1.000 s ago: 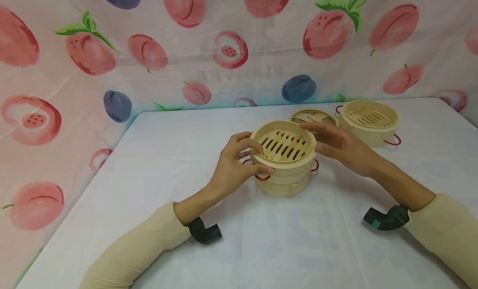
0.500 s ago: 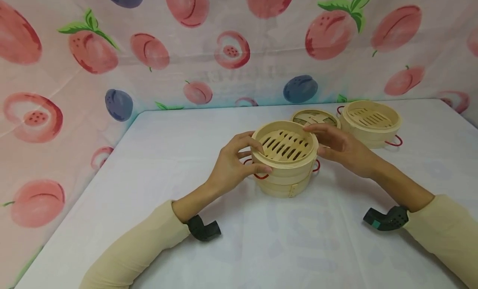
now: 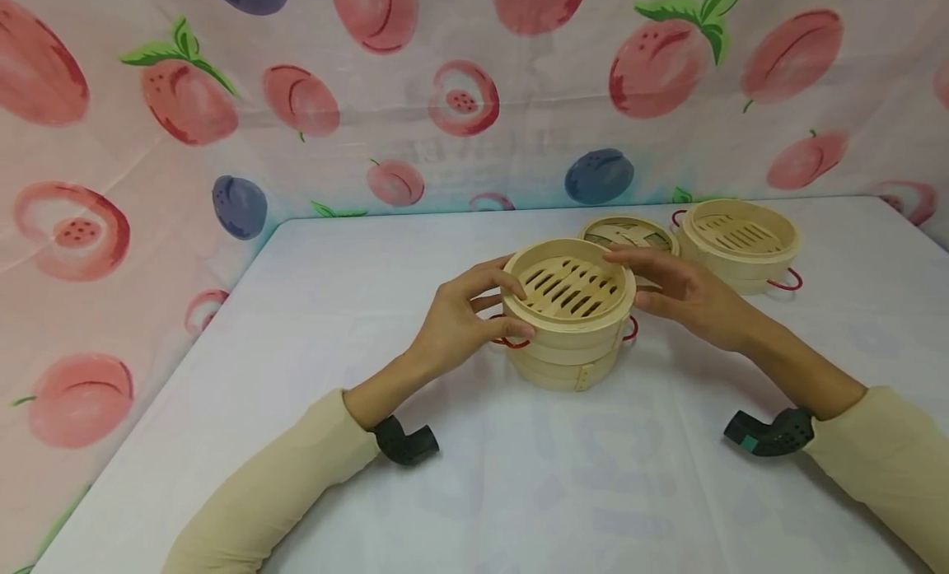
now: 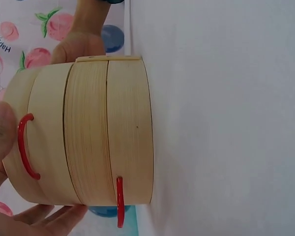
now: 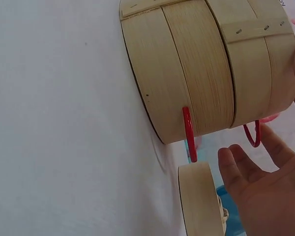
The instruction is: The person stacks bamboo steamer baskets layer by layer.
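Two round bamboo steamer baskets stand stacked on the table. The upper basket (image 3: 567,287) has a slatted floor and red side handles; the lower basket (image 3: 549,373) sits beneath it. My left hand (image 3: 463,315) grips the upper basket's left side, thumb on the outer wall and a finger over the rim. On the far right side, my right hand (image 3: 689,298) holds the upper basket's rim between thumb and fingers. In the left wrist view the upper red handle (image 4: 22,147) lies offset from the lower red handle (image 4: 120,201).
Behind the stack lies a round woven bamboo lid (image 3: 630,231). Another steamer basket (image 3: 741,257) with red handles stands at the back right. A white cloth (image 3: 356,294) covers the table, and a fruit-print curtain (image 3: 296,170) hangs behind it.
The upper basket has turned slightly, its front-left red handle shifting left and back. My left hand has moved a little with it; my right hand has kept nearly the same place.
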The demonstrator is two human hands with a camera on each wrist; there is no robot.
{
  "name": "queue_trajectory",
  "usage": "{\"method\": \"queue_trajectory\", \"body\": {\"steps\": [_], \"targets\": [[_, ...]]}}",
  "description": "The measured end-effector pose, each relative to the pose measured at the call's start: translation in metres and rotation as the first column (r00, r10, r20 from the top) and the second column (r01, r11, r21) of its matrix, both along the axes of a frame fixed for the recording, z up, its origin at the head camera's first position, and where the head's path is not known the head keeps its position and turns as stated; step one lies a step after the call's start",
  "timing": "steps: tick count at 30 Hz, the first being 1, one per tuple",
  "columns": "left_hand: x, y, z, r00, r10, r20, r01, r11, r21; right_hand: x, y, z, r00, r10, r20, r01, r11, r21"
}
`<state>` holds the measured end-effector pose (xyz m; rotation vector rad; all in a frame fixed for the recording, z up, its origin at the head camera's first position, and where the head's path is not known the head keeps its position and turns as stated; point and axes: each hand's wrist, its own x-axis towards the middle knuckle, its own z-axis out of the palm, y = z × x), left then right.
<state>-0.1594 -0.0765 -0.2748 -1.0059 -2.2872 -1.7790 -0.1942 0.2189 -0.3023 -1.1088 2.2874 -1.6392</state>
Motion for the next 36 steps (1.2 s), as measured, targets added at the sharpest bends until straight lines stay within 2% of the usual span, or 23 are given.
{"method": "queue_trajectory", "body": {"steps": [6,10,13,19,26,29,36], "targets": [[-0.007,-0.003,-0.002,0.999,-0.038,0.011,0.038,0.998,-0.04,-0.002,0.003,0.0,0.998,-0.048,-0.03,0.049,0.997,0.061],[-0.01,-0.005,-0.002,0.998,-0.068,0.015,0.069,0.996,-0.062,-0.004,0.005,-0.001,0.999,-0.036,-0.024,0.037,0.998,0.042],[-0.011,-0.005,-0.001,0.997,-0.079,-0.017,0.078,0.994,-0.079,-0.004,0.006,-0.002,0.999,-0.029,-0.02,0.03,0.999,0.03],[-0.008,-0.005,0.0,0.984,-0.049,-0.17,0.035,0.996,-0.087,-0.002,0.005,-0.001,1.0,-0.007,-0.006,0.007,1.0,-0.002],[-0.002,-0.001,-0.001,0.976,-0.018,-0.218,0.001,0.997,-0.078,0.0,0.004,0.002,1.0,-0.008,-0.01,0.008,1.0,-0.015],[-0.004,0.001,-0.006,0.968,-0.009,-0.253,-0.012,0.997,-0.081,0.001,0.002,0.003,1.0,-0.007,-0.006,0.007,1.0,-0.017],[-0.016,0.001,-0.026,0.943,0.034,-0.332,-0.081,0.988,-0.128,0.001,0.001,0.005,1.0,-0.007,-0.014,0.007,1.0,-0.023]]}}
